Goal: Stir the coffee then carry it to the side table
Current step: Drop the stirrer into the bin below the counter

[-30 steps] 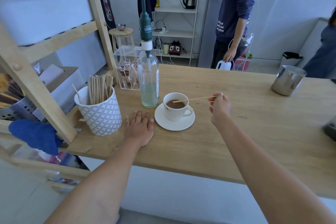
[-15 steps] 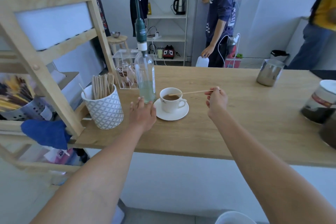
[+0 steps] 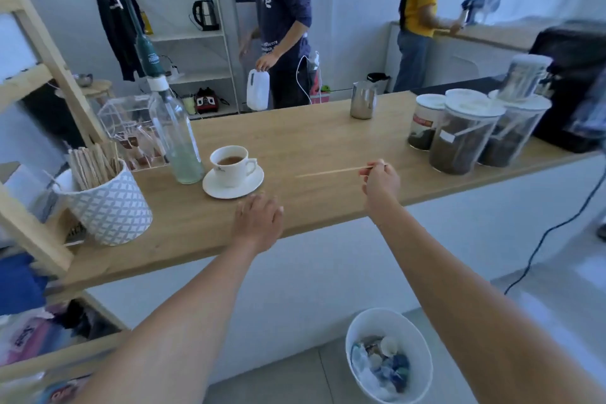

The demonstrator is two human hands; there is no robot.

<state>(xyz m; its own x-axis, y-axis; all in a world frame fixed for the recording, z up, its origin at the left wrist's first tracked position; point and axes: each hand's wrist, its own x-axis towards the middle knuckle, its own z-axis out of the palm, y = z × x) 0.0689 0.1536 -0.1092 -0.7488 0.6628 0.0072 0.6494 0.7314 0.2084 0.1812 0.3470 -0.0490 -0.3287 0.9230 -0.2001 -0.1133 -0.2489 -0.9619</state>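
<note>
Stirrer clear of the cup, coffee waiting on the counter

Coffee cup (image 3: 231,165) sits upright on its saucer (image 3: 233,184), on the wooden counter (image 3: 311,141), tucked just beside the glass bottle (image 3: 175,138). Its handle points to the person's right. Over on the right, the right hand (image 3: 380,181) pinches a thin wooden stirrer (image 3: 331,171) between fingertips, and that stick lies nearly level, its long axis running left to right, free tip aimed back toward the cup but well apart from it. Nothing is in the drink now.

Left hand (image 3: 259,223) is open, fingers spread and relaxed, empty, hanging over the counter's near edge just in front of the saucer. That is the nearer hand by a good margin; the cup lies ahead of it and a touch to the left.

My read: stirring looks finished, and the carry is what remains. A white bin (image 3: 388,354) stands on the floor below the right arm, a likely home for the stick. The lift probably falls to the left hand on the saucer rim, though the bottle crowds the far left side, so a clean approach from the near edge matters. No side table can be picked out for certain.
</note>
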